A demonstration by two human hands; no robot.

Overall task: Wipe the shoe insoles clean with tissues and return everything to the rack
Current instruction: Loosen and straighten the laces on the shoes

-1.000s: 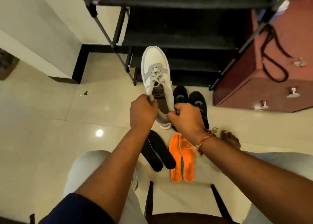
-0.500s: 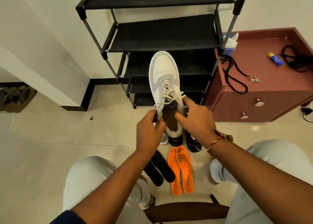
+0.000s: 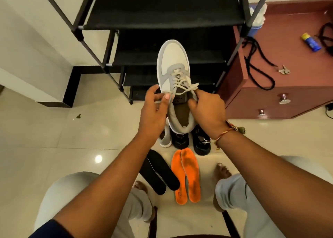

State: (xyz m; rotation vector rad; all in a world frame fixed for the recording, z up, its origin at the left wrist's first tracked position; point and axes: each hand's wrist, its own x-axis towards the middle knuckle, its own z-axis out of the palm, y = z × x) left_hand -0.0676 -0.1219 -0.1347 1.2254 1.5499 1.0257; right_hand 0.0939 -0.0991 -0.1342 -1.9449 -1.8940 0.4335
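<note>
Held in air w/ both hands: white/grey sneaker [image 3: 173, 61], toe pointing away, in front of black rack [image 3: 162, 12]. L hand [image 3: 153, 111] pinches lace end at L side; R hand [image 3: 207, 110] grips R collar edge. On floor [image 3: 54, 138] below: orange insoles [image 3: 187, 176] side by side, black insoles [image 3: 158, 173] just left of them, black shoes [image 3: 200, 144] beyond.

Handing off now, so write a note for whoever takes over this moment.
Left hand pinches a lace of the white shoe; right hand has a grip on its collar, shoe held up before the rack.
Black insoles and orange insoles lie on the floor, black shoes beyond.
Done: those insoles are out.
Left: this shoe's insole is still in; wiping cannot be judged; shoes not yet racked.
</note>
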